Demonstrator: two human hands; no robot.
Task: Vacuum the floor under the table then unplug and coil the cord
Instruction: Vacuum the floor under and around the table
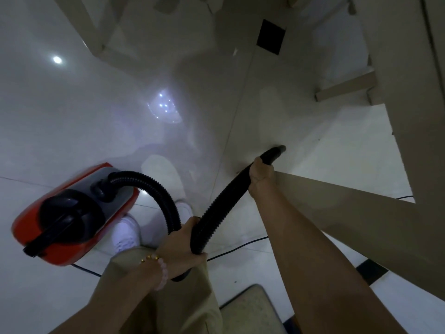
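— Hose (pixel 218 201), nearest bend?
— Gripped by the left hand (pixel 179 249), fingers curled round the low loop, beaded bracelet (pixel 157 266) at the wrist.
— Cord (pixel 238 247)?
— Black, flat on the floor (pixel 313 165) just past that hand.
— Vacuum (pixel 72 213)?
— Red, standing on the floor at left, beside white shoes (pixel 126 233).
— Farther out?
— Right hand (pixel 261 178) clamped round the hose behind the nozzle (pixel 277 151); nozzle low by the table (pixel 397 104), contact with floor unclear.

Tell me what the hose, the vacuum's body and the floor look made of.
The hose looks like black flexible plastic: fine ribs, tight bend. The vacuum body seems glossy red hard plastic: smooth moulded shell. The floor is polished pale tile, ceramic or stone: mirror-like lamp reflections, thin joint lines.
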